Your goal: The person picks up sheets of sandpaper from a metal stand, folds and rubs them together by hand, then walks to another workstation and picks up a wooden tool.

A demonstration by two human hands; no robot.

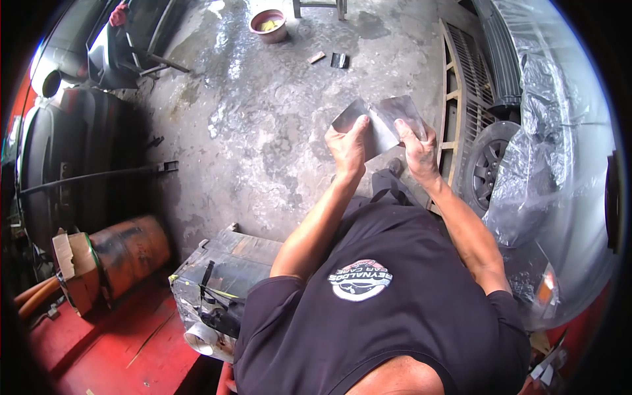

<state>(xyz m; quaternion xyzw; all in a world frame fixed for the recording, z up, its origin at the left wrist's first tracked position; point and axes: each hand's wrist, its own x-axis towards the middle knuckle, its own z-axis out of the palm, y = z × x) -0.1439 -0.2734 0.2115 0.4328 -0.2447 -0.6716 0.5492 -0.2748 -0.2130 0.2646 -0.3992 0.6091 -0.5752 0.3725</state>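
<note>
The thin grey sheet point(380, 138) is in the air over the floor point(217, 158), beyond the dark shirt point(401, 263). It may be one creased sheet or two pieces; one cannot tell. The fingers of the left hand point(347, 148) are clamped on its left part, those of the right hand point(419, 153) on its right part, thumbs on top. If the hands pull unevenly, the sheet could perhaps tear near the middle, or an edge could slip from under a thumb. A dropped piece would probably land near the shoe point(395, 165). At the right, the slatted frame point(471, 69) and the wheel point(490, 164) leave less space. The wider room is leftward and ahead, toward the small black object point(340, 60) and the basin point(268, 33).
</note>
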